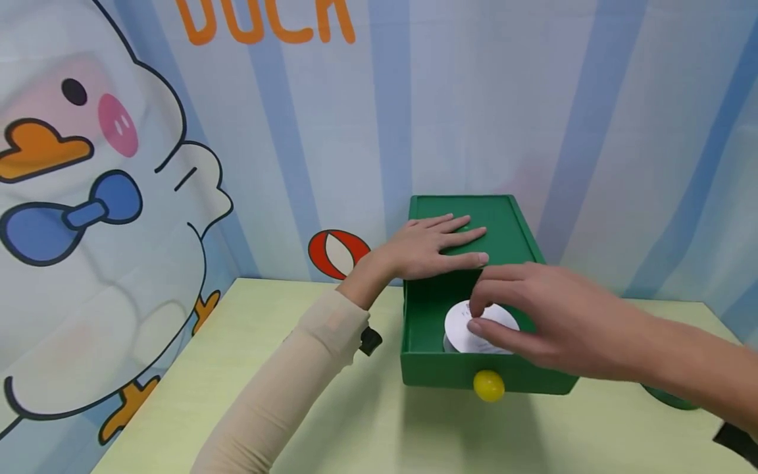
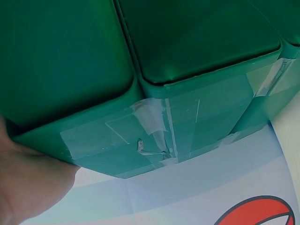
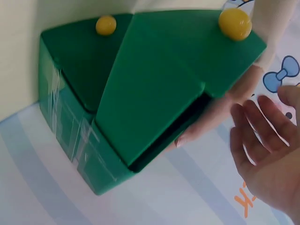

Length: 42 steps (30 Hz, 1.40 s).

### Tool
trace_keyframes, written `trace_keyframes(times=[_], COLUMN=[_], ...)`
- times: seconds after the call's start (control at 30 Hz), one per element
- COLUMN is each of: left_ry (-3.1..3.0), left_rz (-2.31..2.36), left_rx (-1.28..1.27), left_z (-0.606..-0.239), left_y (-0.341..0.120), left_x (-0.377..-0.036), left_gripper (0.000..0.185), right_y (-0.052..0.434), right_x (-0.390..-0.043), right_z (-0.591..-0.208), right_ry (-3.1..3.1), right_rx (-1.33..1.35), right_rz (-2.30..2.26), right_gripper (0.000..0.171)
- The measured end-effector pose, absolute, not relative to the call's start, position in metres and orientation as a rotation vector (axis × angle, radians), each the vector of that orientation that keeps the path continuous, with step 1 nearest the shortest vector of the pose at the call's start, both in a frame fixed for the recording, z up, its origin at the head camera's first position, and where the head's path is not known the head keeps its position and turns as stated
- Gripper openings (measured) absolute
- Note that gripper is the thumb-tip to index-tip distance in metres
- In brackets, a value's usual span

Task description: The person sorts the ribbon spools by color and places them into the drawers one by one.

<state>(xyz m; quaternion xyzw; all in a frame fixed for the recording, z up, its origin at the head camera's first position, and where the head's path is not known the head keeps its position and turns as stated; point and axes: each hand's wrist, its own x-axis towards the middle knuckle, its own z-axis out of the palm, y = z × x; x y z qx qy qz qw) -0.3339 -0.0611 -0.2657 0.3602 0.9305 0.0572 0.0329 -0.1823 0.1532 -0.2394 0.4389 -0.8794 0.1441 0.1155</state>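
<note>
I see bright, even light from above; soft shadows lie under the arms. My wrist views are close, slightly blurred, with some glare.

table [image 1: 237, 395]: pale yellow | backdrop [image 1: 533, 118]: blue-striped | duck cartoon [image 1: 89, 197]: left

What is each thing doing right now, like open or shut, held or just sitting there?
Green box: sits on the table, left hand on top.
Drawer: pulled open.
White roll: inside the drawer, pinched by the right hand.
Yellow knob: on the drawer front, untouched.
Left hand: flat, fingers straight, pressing the box top.
Right hand: fingers curled on the roll.
</note>
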Motion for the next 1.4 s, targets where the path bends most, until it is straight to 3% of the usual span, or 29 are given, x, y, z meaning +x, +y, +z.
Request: trace_keyframes(times=[0.27,0.77,1.4], left_ry=[2.859,2.852,2.853], left_rz=[0.197,0.223,0.229], left_rx=[1.112,1.097,1.098], left_z=[-0.266,-0.266,-0.266], left_y=[-0.063,-0.064,-0.063], left_x=[-0.334,-0.334,-0.334], left_gripper=[0.07,0.071,0.071], right_y=[0.153,0.17,0.181], right_x=[-0.166,-0.15,-0.141], right_z=[-0.248,-0.28,-0.323], right_ry=[-2.379,-2.637,-2.768], right_rx=[1.313,1.075,0.853], right_rz=[0.788,1.336,1.673], right_gripper=[0.022,0.015,0.026])
